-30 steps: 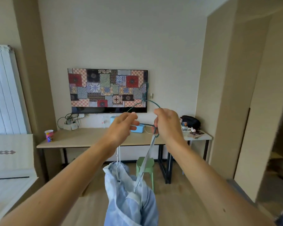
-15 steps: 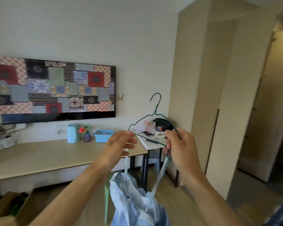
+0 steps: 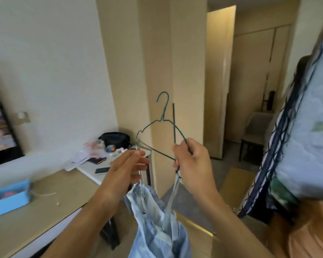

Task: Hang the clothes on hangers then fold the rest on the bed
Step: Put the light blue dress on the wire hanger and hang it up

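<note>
You're mid-way through the hanging part, I'd say, and the folding can't be judged since the bed isn't in view. The top (image 3: 157, 226) dangles closest to you, low in the middle, below both hands. It's pale blue, soft and crumpled, bunched up loose with no shape to it, so expect it to slide around.

Your left hand (image 3: 125, 170) has its fingers mostly straight, with the thin strap (image 3: 139, 172) running right past the fingertips. I can't tell if you're actually pinching it. Your right hand (image 3: 192, 164) is curled round the right end of the hanger (image 3: 164, 112), and the wide strap (image 3: 172, 194) drops from under that fist.

The hanger is thin green wire, held upright at chest height with the hook up. The thin strap looks like it's caught on the left notch. The wide one doesn't look seated on its side yet, so that's what's left here, plus getting it onto a rail.

At your right edge are clothes (image 3: 306, 127) that seem hung already. Further off to the left is the desk (image 3: 45, 211).
</note>
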